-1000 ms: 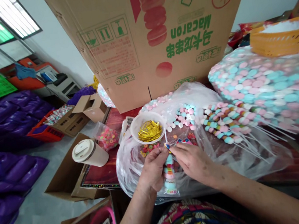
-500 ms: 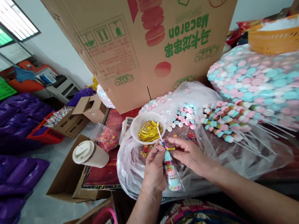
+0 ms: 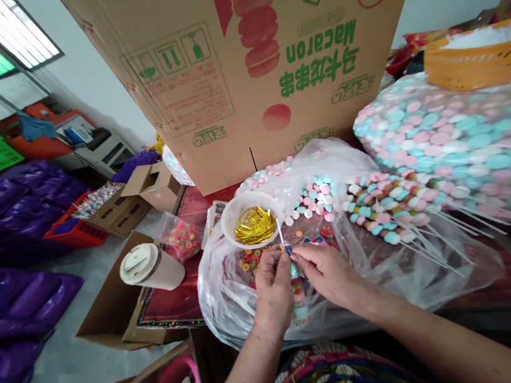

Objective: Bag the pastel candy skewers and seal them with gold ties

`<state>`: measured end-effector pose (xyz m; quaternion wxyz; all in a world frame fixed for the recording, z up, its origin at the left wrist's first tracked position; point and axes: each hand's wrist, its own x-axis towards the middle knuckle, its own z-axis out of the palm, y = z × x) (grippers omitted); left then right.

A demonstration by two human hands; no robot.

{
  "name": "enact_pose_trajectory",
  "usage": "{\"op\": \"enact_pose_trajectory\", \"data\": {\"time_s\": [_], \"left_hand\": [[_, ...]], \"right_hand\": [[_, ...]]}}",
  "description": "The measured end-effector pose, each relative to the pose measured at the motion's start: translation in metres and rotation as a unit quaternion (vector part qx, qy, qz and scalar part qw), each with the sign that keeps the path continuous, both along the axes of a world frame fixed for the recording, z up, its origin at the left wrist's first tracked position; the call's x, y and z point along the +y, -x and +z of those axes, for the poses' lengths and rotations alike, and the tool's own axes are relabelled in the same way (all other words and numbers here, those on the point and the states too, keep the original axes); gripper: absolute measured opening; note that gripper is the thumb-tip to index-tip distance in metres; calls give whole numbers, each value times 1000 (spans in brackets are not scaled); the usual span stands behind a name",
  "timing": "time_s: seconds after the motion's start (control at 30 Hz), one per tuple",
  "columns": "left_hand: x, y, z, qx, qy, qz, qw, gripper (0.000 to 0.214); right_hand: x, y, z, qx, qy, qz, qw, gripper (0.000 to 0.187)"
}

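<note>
My left hand (image 3: 271, 287) is closed around a bagged candy skewer (image 3: 298, 293), gripping the neck of its clear bag where the white stick pokes up. My right hand (image 3: 326, 273) pinches a gold twist tie (image 3: 286, 249) at that same neck, fingertips touching the left hand's. The stacked pastel candies hang down between both hands. Just beyond them stands a white bowl (image 3: 239, 209) of gold twist ties (image 3: 254, 224). A row of unwrapped candy skewers (image 3: 390, 204) lies to the right on clear plastic sheeting (image 3: 372, 276).
A big upside-down Macaron carton (image 3: 256, 58) stands behind. A large bag of pastel candies (image 3: 461, 137) with an orange basket (image 3: 479, 62) sits right. A lidded paper cup (image 3: 149, 268), ring-candy bag (image 3: 181, 237), open boxes (image 3: 141, 191) and purple bags (image 3: 6, 214) are left.
The gold tie stuck out sideways half a second ago; it is now tucked at the bag's neck. Both hands have closed together, and the skewer stands more upright between them.
</note>
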<state>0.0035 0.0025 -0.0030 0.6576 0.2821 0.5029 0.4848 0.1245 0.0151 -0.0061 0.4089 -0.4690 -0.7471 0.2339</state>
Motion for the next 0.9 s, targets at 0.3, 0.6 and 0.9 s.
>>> {"op": "enact_pose_trajectory", "data": {"time_s": [0.3, 0.6, 0.9], "left_hand": [[9, 15, -4, 8, -33, -120, 992, 28], [15, 9, 3, -61, 1, -98, 993, 28], [8, 4, 12, 8, -95, -163, 982, 31]], "right_hand": [[-2, -14, -8, -203, -103, 46, 973, 25], [0, -26, 4, -178, -146, 90, 969, 24], [8, -42, 11, -319, -314, 33, 893, 23]]}}
